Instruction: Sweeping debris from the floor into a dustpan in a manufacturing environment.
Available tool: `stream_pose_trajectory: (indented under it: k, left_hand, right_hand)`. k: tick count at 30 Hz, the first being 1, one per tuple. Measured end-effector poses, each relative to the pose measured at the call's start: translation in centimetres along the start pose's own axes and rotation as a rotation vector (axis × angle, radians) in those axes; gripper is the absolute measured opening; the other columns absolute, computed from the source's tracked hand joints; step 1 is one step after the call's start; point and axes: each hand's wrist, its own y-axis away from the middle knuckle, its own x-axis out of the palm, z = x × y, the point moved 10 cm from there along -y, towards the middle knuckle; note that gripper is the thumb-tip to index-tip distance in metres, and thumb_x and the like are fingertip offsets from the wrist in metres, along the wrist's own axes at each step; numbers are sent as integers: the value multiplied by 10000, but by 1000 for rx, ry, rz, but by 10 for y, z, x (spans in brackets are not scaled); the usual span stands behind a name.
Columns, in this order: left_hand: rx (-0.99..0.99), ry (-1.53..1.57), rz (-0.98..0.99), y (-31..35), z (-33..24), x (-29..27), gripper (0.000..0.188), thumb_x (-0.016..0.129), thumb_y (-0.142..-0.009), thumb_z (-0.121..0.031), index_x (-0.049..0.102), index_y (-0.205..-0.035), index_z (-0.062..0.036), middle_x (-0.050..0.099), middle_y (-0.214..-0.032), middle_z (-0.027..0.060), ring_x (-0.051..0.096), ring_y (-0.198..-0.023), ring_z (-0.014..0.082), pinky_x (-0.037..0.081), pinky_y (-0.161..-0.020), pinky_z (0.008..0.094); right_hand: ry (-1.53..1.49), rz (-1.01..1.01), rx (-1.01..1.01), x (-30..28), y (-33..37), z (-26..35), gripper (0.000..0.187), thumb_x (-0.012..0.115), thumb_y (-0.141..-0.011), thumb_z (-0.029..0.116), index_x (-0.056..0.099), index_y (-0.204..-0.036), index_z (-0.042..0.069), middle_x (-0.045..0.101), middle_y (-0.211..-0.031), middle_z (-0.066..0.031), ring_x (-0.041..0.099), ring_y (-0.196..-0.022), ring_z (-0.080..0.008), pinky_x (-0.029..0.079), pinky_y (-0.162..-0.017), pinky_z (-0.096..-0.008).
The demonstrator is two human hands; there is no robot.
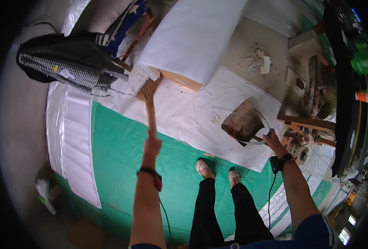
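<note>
My left hand (152,145) is closed around the handle of a short straw hand broom (149,92). Its bristles touch the white floor sheet (175,112), close to the near left corner of a long white-covered block (192,37) with a brown edge. On the right, my right hand (272,142) grips the handle end of a dark brown dustpan (243,120), tilted over the same sheet. A thin pale band curves from the pan to the hand. A small clear scrap (215,120) lies left of the pan.
Green sheeting (121,145) covers the floor around my feet. Torn debris (265,64) lies on grey floor at the far right. A black checked garment (67,62) hangs at the left. Wooden beams (306,122) and loose cables stand at the right.
</note>
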Motion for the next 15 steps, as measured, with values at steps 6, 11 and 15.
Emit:
stream_pose_trajectory:
  k: [6, 11, 15]
  left_hand:
    - [16, 168, 275, 170, 26, 111, 767, 501, -732, -185, 103, -1374, -53, 594, -803, 249, 585, -662, 408, 481, -586, 462]
    - [-203, 651, 293, 239, 35, 123, 729, 549, -737, -121, 222, -1389, -133, 516, -642, 59, 446, -398, 119, 380, -324, 279]
    - [-427, 914, 123, 245, 44, 139, 552, 518, -765, -82, 321, -1277, -139, 425, -573, 37, 390, -363, 141, 366, -312, 314]
  right_hand:
    - [-79, -12, -186, 7, -8, -8, 635, 590, -761, 179, 260, -1250, -58, 480, -1125, -128, 480, -990, -221, 427, -832, -355]
    - [158, -5, 13, -2, 0, -26, 635, 627, -737, 361, 324, -1121, -43, 563, -865, -207, 576, -778, -322, 455, -664, -403]
    - [67, 188, 101, 0, 17, -15, 646, 627, -739, 369, 322, -1115, -59, 564, -866, -213, 582, -803, -328, 459, -701, -393]
